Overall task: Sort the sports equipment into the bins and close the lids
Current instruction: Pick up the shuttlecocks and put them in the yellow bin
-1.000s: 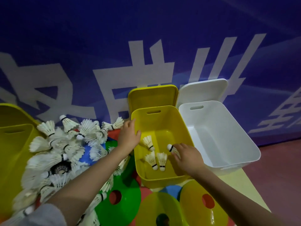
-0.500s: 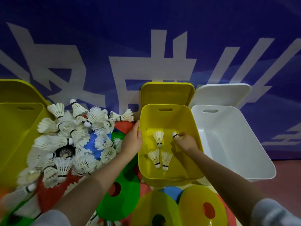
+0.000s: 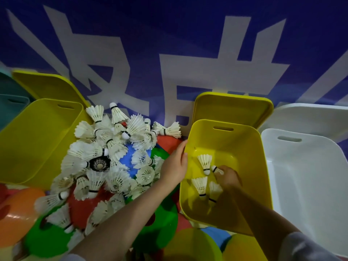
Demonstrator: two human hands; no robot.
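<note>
An open yellow bin (image 3: 250, 147) stands right of centre with three white shuttlecocks (image 3: 200, 184) lying on its floor. My right hand (image 3: 228, 178) is down inside it, fingers curled round another shuttlecock (image 3: 214, 168) whose cork tip pokes out. My left hand (image 3: 174, 165) rests on the bin's left rim, thumb inside, fingers outside. A heap of several white shuttlecocks (image 3: 113, 151) lies to the left on coloured disc cones (image 3: 156, 230). The bin's yellow lid (image 3: 233, 108) leans behind it.
A second open yellow bin (image 3: 32, 140) stands at the left, a teal bin (image 3: 9, 108) beyond it. An open white bin (image 3: 308, 185) with its lid (image 3: 308, 115) behind sits at the right. A blue banner wall (image 3: 169, 44) backs everything. An orange cone (image 3: 17, 211) lies bottom left.
The view has swung left and closer. My right hand, still holding the shuttlecock, has moved toward the middle of the yellow bin near the other shuttlecocks. My left hand stays on the rim.
</note>
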